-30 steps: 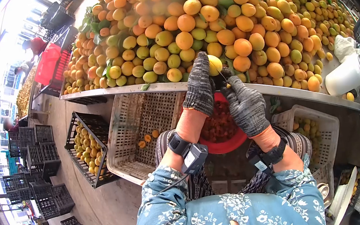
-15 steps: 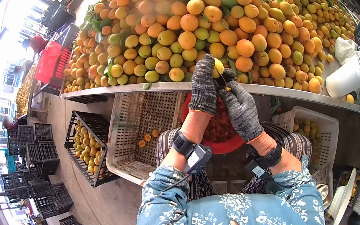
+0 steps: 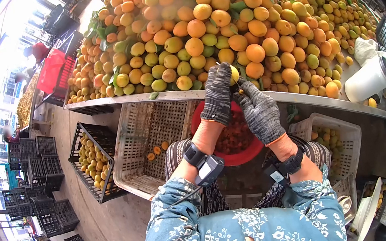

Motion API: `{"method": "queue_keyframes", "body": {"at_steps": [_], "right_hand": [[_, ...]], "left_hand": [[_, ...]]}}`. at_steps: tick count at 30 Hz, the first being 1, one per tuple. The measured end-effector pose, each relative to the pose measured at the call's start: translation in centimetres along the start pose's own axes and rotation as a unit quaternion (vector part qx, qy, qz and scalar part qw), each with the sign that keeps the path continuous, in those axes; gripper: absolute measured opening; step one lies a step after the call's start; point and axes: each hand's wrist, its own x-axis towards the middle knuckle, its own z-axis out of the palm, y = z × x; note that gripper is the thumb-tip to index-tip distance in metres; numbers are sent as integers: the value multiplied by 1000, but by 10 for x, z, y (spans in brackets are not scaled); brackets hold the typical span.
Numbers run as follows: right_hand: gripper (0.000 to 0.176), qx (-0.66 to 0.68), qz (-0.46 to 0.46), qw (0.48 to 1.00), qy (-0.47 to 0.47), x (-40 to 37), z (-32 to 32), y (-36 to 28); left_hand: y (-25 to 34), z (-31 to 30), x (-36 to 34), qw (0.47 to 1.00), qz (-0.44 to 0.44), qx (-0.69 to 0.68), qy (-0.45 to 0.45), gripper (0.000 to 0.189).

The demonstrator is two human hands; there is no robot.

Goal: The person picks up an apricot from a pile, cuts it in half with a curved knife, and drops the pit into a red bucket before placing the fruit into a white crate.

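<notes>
A yellow-green apricot [image 3: 234, 74] is held in my left hand [image 3: 219, 96], which wears a grey knitted glove with the fingers wrapped round the fruit. My right hand [image 3: 259, 114], gloved too, is close beside it with fingers pinched together; a small dark thing shows at its fingertips, too small to make out. Both hands are at the metal edge of the table [image 3: 175, 95], in front of a large heap of apricots [image 3: 241, 41]. Below them is a red basin [image 3: 237, 158] with reddish pieces inside.
Left of the basin stands a pale crate [image 3: 130, 128] with a few apricot pieces. Beyond it is a black crate [image 3: 96, 194] of apricots. A white crate [image 3: 352, 148] stands at the right, below a white jug [image 3: 368, 82]. Black crates [image 3: 40, 165] are stacked far left.
My right hand has lowered slightly and its fingertips have shifted beside the fruit. The left hand still holds the apricot. The view has shifted a little.
</notes>
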Motion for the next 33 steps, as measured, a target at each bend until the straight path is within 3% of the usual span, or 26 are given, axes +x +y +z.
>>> {"method": "queue_keyframes", "body": {"at_steps": [2, 4, 5, 6, 8, 10, 11, 16, 18, 20, 24, 26, 28, 29, 33], "right_hand": [[31, 3, -7, 1000, 3, 1, -2, 4], [33, -22, -25, 999, 22, -2, -3, 6], [33, -23, -27, 999, 24, -3, -3, 8], [34, 18, -45, 998, 40, -4, -2, 12], [36, 57, -69, 994, 58, -2, 2, 18], [36, 149, -167, 965, 139, -1, 4, 19], [32, 204, -130, 962, 128, -3, 5, 15], [22, 199, -150, 961, 116, 2, 8, 18], [19, 204, -141, 963, 106, 2, 5, 14], [18, 206, -77, 975, 22, 2, -4, 13], [20, 199, -109, 973, 46, 3, 7, 22], [25, 124, -159, 976, 86, 5, 4, 13], [27, 45, -130, 989, 58, 4, 1, 11], [30, -34, -99, 994, 27, 3, -1, 9], [29, -112, -94, 989, 28, 0, -2, -1]], "left_hand": [[31, 7, -4, 969, -121, -210, 50, 33], [59, -2, -4, 979, -103, -174, -3, 36], [67, -4, -2, 922, -181, -339, -38, 37], [76, -7, 0, 830, -252, -491, -72, 39], [89, -11, 0, 846, -233, -470, -94, 44], [89, -9, 0, 854, -199, -468, -112, 48], [93, -11, 2, 830, -214, -499, -127, 43], [77, -13, 3, 824, -220, -507, -129, 39], [82, -27, 5, 934, -162, -289, -130, 45], [88, -35, 8, 948, -164, -238, -132, 47], [90, -37, 9, 938, -148, -279, -141, 44], [87, -35, 8, 928, -162, -305, -141, 42], [77, -30, 6, 836, -249, -481, -87, 39], [76, -27, 4, 850, -255, -455, -72, 37], [76, -19, 3, 873, -250, -417, -38, 27]]}}
